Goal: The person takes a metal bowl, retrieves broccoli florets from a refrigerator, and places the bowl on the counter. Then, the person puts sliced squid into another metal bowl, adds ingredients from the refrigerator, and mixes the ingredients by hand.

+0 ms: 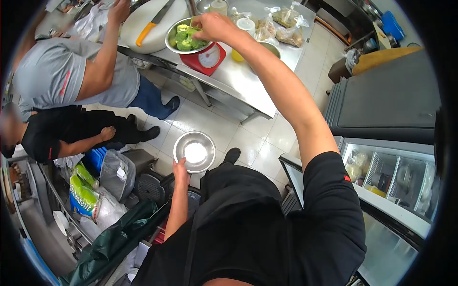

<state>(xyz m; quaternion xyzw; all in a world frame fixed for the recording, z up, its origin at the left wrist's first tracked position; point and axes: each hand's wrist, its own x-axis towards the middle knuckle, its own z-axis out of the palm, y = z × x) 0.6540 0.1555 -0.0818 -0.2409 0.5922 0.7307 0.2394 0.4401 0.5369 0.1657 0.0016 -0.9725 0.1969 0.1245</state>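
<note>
Broccoli (185, 44) under right grip (209, 27), closure unclear, left grip (181, 172) clamped on lower bowl (193, 138)

one scale (208, 58), one knife (153, 24), one round board (131, 33)

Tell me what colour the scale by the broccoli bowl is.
The scale is red with a white dial, clearest in the head view.

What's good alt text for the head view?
The right hand reaches into a metal bowl of broccoli on a red dial scale; the left hand holds a second bowl above the tiled floor. A person in grey and another in black stand nearby.
</note>
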